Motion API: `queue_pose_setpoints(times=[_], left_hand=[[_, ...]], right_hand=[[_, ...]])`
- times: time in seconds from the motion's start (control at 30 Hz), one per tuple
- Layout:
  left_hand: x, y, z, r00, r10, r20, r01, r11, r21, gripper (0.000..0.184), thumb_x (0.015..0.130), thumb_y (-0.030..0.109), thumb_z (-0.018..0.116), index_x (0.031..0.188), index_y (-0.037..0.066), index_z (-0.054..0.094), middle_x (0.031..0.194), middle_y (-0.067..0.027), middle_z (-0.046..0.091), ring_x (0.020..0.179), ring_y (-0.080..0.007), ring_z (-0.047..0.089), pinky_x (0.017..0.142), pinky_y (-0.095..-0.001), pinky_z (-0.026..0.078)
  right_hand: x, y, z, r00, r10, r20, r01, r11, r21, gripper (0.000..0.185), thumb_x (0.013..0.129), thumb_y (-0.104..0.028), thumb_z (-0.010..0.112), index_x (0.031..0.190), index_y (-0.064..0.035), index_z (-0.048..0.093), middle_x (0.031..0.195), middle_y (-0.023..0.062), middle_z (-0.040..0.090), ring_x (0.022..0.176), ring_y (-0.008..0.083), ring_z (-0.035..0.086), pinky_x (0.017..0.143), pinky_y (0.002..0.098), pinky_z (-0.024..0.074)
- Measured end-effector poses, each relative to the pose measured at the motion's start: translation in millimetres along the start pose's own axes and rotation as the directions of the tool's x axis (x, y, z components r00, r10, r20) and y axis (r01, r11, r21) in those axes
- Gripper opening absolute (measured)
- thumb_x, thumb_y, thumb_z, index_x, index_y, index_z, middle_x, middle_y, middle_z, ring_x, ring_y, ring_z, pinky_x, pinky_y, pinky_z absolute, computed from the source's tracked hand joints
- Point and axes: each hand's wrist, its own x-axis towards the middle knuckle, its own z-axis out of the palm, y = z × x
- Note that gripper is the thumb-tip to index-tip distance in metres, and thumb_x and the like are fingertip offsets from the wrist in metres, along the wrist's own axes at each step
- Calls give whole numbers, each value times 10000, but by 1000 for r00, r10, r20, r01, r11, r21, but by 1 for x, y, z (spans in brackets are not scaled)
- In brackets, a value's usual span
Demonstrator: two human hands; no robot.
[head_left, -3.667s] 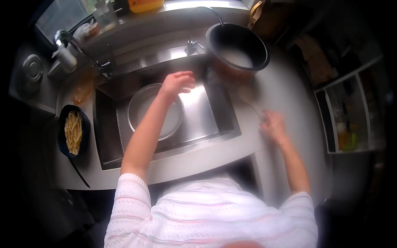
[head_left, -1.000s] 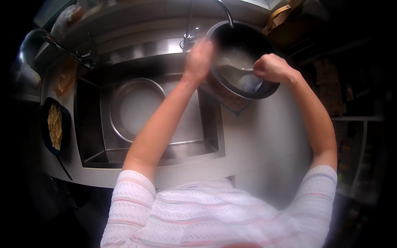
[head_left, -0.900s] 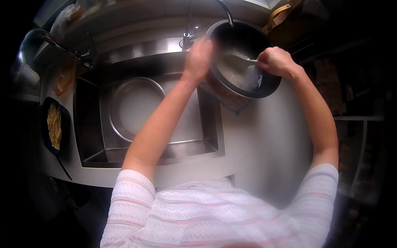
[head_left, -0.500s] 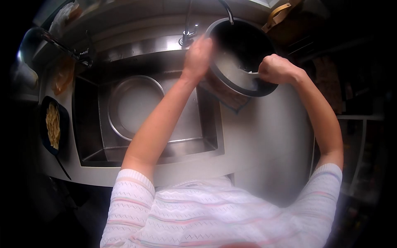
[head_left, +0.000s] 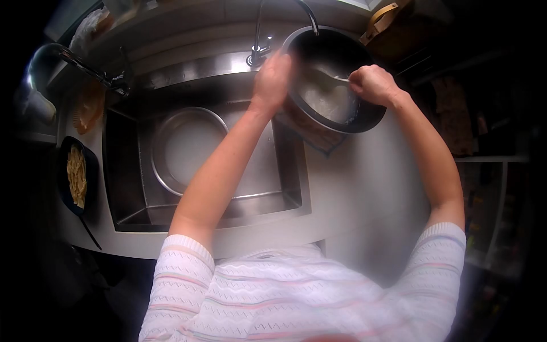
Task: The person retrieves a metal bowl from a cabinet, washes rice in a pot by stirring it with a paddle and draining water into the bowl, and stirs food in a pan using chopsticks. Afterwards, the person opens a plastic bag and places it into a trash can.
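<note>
A large dark pot [head_left: 364, 111] is tilted toward me at the back, right of the sink, with whitish contents [head_left: 329, 101] low inside it. My left hand [head_left: 273, 77] grips its left rim, and the fingertips are blurred. Over the pot's right side my right hand [head_left: 373, 84] is closed on the handle of a pale spoon or paddle [head_left: 337, 80], whose head reaches into the pot. Beneath the pot a patterned cloth [head_left: 319, 137] lies partly covered on the counter. The wide metal bowl [head_left: 162, 179] rests in the sink, partly hidden by my left forearm.
The steel sink [head_left: 250, 204] is set into a pale counter [head_left: 376, 171]. Behind the pot curves a thin chrome tap [head_left: 314, 23]; another tap [head_left: 85, 61] is at left. A dark dish of pale strips [head_left: 77, 176] stands left of the sink, near an orange-tinted bag [head_left: 90, 108].
My right hand has shifted up and slightly left, swinging the spoon or paddle deeper across the pot. The whitish contents show more clearly. My left hand stays on the rim.
</note>
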Motion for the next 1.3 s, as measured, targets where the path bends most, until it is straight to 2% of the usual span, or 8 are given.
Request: queue_pose_setpoints(times=[0.2,0.3,0.53,0.77,0.87,0.97,1.17,1.3], left_hand=[[-2,-1,2,1000,-2,-13,2,1000,26,425,982,319,416,1254,4,506,1090,-29,578,1010,-103,490,920,-241,371],[1,-4,2,1000,3,-9,-3,1000,-15,428,983,319,418,1257,3,505,1094,-29,576,1014,-100,487,922,-240,368],[-1,-2,3,999,36,-20,-36,999,-22,421,984,313,417,1252,2,508,1087,-22,573,1009,-98,486,923,-240,367],[2,-11,4,996,69,-57,-66,997,50,423,983,313,419,1253,-1,506,1084,-22,573,1005,-98,486,919,-238,369],[0,-7,4,997,65,-51,-63,997,42,428,983,317,419,1256,-1,503,1088,-24,573,1008,-99,487,919,-236,369],[0,-3,4,997,44,-68,-39,996,74,461,928,353,374,1215,31,535,1138,-193,582,1076,-315,529,940,-359,377],[2,-5,5,995,66,-79,-62,997,44,447,926,348,377,1188,28,548,1090,-182,600,1028,-301,549,913,-356,393],[-3,1,5,999,13,-41,-12,1000,24,425,944,335,398,1184,18,546,1044,-123,602,969,-223,540,880,-319,403]], right_hand=[[-1,20,-13,977,97,-192,-95,995,18,166,795,-203,589,891,-138,706,853,113,673,837,292,642,757,376,512],[1,6,4,997,32,-74,-42,991,-126,171,793,-178,573,890,-138,708,848,112,673,839,290,641,762,375,512],[-18,-13,4,964,-181,197,136,965,223,203,782,-126,596,942,-43,691,812,140,669,772,263,643,717,337,511],[-37,-16,-31,935,-96,342,-34,935,353,200,810,-73,597,962,34,671,677,101,626,593,150,598,596,297,502],[-29,-10,-14,936,-144,322,36,947,319,214,794,-109,623,969,3,675,726,115,653,638,182,627,626,308,507],[-20,-11,-13,975,-48,216,31,996,79,208,764,-134,609,943,-72,696,898,120,678,879,272,636,769,357,507],[-3,10,-13,998,67,6,-65,986,-157,180,759,-162,589,890,-117,704,864,119,671,851,287,637,749,376,513],[-5,16,-25,988,113,-110,-112,994,11,156,767,-172,591,860,-116,704,869,115,672,857,290,639,745,374,515]])
